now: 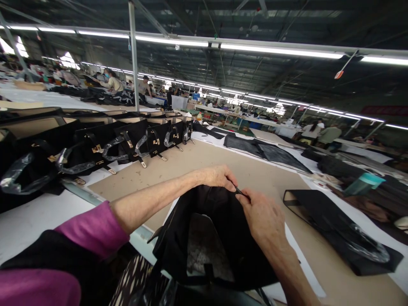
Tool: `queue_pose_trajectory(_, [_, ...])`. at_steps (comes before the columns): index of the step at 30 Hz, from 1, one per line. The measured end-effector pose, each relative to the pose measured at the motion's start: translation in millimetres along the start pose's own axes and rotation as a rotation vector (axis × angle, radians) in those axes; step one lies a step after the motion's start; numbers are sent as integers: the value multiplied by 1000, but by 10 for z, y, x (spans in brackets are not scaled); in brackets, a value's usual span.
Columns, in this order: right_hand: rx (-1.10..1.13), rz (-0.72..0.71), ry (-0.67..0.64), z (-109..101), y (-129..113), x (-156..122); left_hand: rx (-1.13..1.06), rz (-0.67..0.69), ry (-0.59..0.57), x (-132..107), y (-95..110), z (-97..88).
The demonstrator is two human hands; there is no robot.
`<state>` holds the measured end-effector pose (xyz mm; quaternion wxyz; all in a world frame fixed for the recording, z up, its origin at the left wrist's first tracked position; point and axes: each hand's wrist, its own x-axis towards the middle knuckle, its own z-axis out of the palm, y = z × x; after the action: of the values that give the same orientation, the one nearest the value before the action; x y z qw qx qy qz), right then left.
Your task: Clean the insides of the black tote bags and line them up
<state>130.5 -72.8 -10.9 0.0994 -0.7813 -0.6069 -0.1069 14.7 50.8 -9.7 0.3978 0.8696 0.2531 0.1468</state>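
A black handbag (251, 259) stands in front of me at the table edge, its mouth turned up and toward me, so a grey panel shows inside. My left hand (218, 176) pinches the bag's dark far rim between thumb and fingers. Just to the right, my right hand (263, 212) is closed on the same rim, a short strip of it showing between the two hands. My right forearm hides part of the bag's right side. Lower down, a strap and clear plastic wrap are partly visible near my lap.
Along the left stands a row of black handbags (130, 138) with gold clasps and plastic-wrapped handles. Another black bag (338, 233) lies at right on the brown board (216, 155). Beyond it are a teal-lidded bottle (363, 183) and dark fabric pieces (264, 148). Several people work farther back.
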Motion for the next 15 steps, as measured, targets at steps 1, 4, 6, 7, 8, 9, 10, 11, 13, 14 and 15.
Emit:
queue_pose_trajectory(1, [4, 0, -4, -4, 3, 7, -5, -10, 1, 7, -1, 3])
queue_pose_trajectory(4, [37, 4, -13, -2, 14, 24, -19, -29, -4, 19, 4, 3])
queue_pose_trajectory(6, [65, 3, -18, 5, 22, 32, -26, -29, -5, 20, 9, 0])
queue_pose_trajectory(7, [73, -3, -16, 9, 25, 34, -27, -31, -3, 20, 12, -1])
queue_pose_trajectory(8, [74, -10, -9, 14, 27, 35, -26, -34, 0, 18, 14, -2])
queue_pose_trajectory(9, [70, -20, -3, 20, 29, 36, -24, -37, 6, 16, 16, -2])
queue_pose_trajectory(10, [62, -28, 4, 26, 29, 38, -20, -38, 14, 12, 19, -2])
queue_pose_trajectory(11, [53, -39, 10, 33, 29, 42, -12, -38, 21, 7, 22, -2])
queue_pose_trajectory(13, [39, -65, 16, 43, 26, 53, 8, -41, 38, -5, 30, -3])
queue_pose_trajectory(14, [35, -76, 18, 43, 25, 60, 17, -44, 45, -12, 37, -4])
queue_pose_trajectory(15, [32, -88, 13, 37, 26, 67, 26, -47, 48, -18, 44, -4])
